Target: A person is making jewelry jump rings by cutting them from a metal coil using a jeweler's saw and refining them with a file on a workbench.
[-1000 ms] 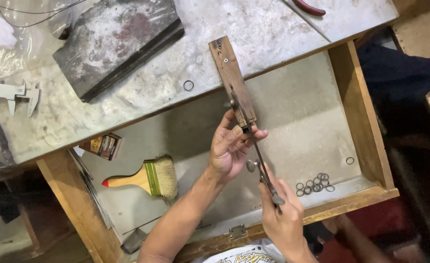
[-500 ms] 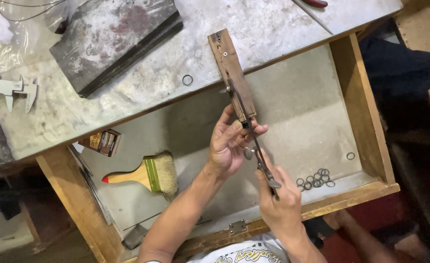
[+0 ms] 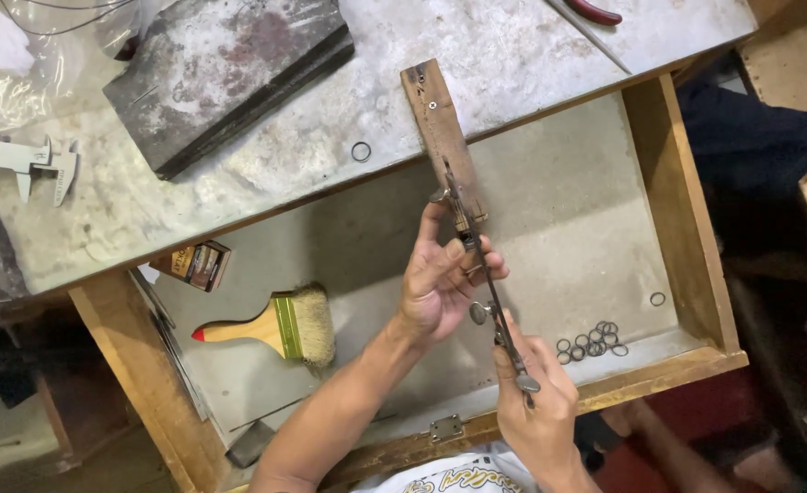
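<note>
Sawing at the bench peg, over the open drawer.
Surface (image 3: 531,55), drawer (image 3: 668,201), peg (image 3: 435,119). Left hand (image 3: 440,288) fingers pinch something small against the peg, hidden. Right hand (image 3: 536,406) closed round saw (image 3: 490,301) handle, blade just right of left fingers. Finished rings (image 3: 590,340) right of both hands; cut appears unfinished.
</note>
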